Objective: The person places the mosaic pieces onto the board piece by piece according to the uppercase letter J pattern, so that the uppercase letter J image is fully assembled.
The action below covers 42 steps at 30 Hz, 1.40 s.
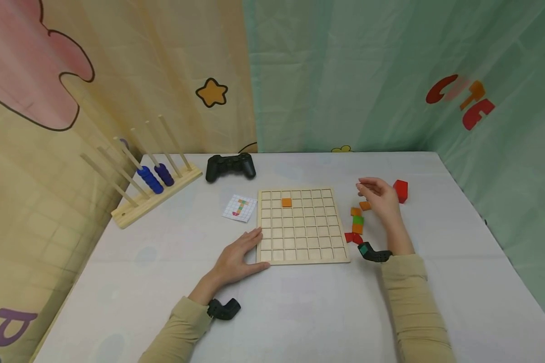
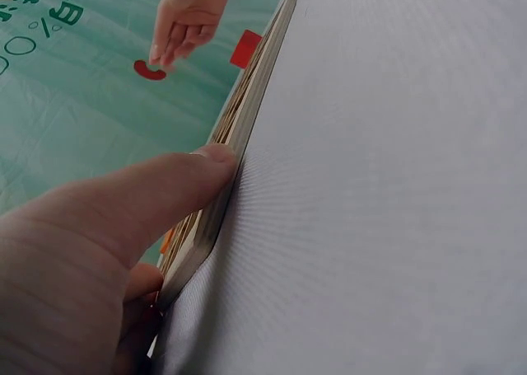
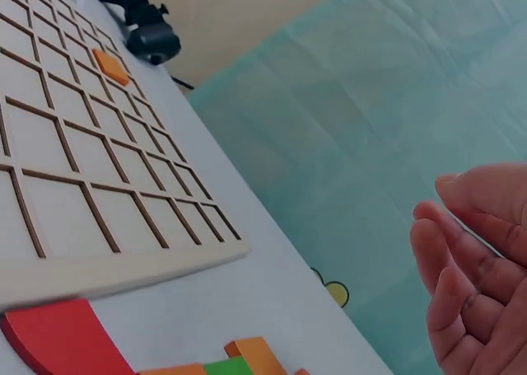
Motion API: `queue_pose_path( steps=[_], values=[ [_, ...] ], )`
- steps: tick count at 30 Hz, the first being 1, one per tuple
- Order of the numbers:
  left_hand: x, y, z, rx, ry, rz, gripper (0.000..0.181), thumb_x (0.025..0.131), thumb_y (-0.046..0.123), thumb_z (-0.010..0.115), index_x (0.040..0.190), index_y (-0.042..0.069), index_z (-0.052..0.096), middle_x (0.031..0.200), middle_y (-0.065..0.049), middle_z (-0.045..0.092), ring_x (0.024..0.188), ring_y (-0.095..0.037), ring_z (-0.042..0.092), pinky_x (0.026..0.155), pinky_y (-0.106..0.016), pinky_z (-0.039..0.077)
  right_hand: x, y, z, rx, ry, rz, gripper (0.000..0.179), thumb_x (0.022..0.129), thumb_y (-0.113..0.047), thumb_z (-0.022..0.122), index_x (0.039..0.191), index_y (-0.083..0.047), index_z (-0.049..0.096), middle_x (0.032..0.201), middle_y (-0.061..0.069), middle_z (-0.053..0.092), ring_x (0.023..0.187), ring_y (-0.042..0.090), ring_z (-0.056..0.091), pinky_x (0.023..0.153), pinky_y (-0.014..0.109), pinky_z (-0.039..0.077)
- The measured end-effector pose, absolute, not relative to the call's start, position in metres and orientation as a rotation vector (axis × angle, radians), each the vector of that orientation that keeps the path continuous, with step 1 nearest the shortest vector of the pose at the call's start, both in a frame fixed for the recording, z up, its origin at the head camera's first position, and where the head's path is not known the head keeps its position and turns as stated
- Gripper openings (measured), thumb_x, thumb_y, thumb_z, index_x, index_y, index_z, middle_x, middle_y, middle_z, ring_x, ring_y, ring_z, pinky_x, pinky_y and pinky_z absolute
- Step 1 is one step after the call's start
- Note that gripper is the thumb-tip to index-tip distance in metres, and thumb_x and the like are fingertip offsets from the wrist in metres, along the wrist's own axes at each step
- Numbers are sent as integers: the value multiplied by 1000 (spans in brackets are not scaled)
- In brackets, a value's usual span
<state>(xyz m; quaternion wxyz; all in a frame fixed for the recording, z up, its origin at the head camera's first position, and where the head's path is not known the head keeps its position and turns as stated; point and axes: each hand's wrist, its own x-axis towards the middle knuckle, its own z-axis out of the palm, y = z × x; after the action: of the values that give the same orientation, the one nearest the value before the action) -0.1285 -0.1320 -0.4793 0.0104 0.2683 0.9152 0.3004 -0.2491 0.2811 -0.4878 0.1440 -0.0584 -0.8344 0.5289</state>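
A wooden grid board (image 1: pixel 303 263) lies on the table with one orange square tile (image 1: pixel 286 202) in a cell near its top left. My left hand (image 1: pixel 237 258) rests at the board's near left corner, thumb along the front edge and fingers at the left edge. Above the table, past the board's right side, my right hand (image 1: pixel 381 199) is raised with fingers loosely bent; nothing shows between them in the right wrist view. Below it lie orange pieces (image 1: pixel 365 205), a green piece (image 1: pixel 358 220) and red pieces (image 1: pixel 357 238). A larger red block (image 1: pixel 401 191) stands just beyond the hand.
Left of the board lies a small pattern card (image 1: pixel 239 208) with a colored hook shape on a grid. A black game controller (image 1: pixel 230 166) sits behind it. At the far left stands a wooden peg rack (image 1: pixel 156 198) with blue beads on some rods. Curtains (image 1: pixel 336 75) hang behind the table.
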Motion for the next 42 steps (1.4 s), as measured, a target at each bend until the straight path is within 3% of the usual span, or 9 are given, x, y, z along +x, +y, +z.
queue_pose_path(
  steps=[4, 9, 15, 25, 35, 42],
  values=[
    [-129, -132, -480, 850, 2864, 939, 80, 80, 50, 68, 139, 1, 43, 149, -4, 34, 137, -20, 29, 113, -33, 24, -234, 286, -472, -199, -2376, 1573, 48, 85, -50, 63, 117, -15, 64, 101, 0, 66, 78, 10, 61, 67, 14, 49],
    [-130, -132, -481, 865, 2867, 936, 81, 80, 51, 68, 139, 1, 43, 149, -5, 34, 137, -19, 29, 113, -32, 24, -207, 287, -448, -263, -2392, 1559, 44, 89, -40, 63, 117, -5, 62, 92, -11, 63, 77, 5, 60, 70, 14, 50],
    [-130, -133, -482, 868, 2875, 929, 81, 80, 51, 68, 139, 1, 43, 149, -5, 34, 137, -21, 30, 112, -33, 24, -197, 299, -449, -348, -2468, 1503, 45, 89, -39, 63, 117, -3, 61, 89, -18, 58, 82, 3, 54, 68, 11, 44],
    [-129, -132, -482, 872, 2885, 939, 80, 79, 49, 70, 137, 0, 45, 148, -5, 36, 136, -21, 31, 112, -33, 25, -196, 307, -462, -323, -2650, 1363, 43, 90, -37, 62, 120, -6, 61, 116, 13, 61, 75, 14, 51, 59, 10, 43],
    [-129, -131, -481, 853, 2879, 932, 80, 79, 50, 69, 138, 1, 44, 149, -3, 34, 136, -20, 31, 112, -34, 26, -195, 309, -467, -310, -2746, 1249, 43, 89, -32, 64, 123, -6, 60, 110, 15, 59, 77, 20, 51, 58, 15, 42],
    [-129, -132, -481, 830, 2871, 926, 81, 80, 51, 68, 139, 2, 43, 149, -2, 33, 137, -19, 29, 112, -33, 25, -197, 308, -468, -299, -2786, 1200, 37, 89, -22, 63, 122, -4, 60, 97, 15, 58, 74, 24, 49, 57, 20, 42]
  ],
)
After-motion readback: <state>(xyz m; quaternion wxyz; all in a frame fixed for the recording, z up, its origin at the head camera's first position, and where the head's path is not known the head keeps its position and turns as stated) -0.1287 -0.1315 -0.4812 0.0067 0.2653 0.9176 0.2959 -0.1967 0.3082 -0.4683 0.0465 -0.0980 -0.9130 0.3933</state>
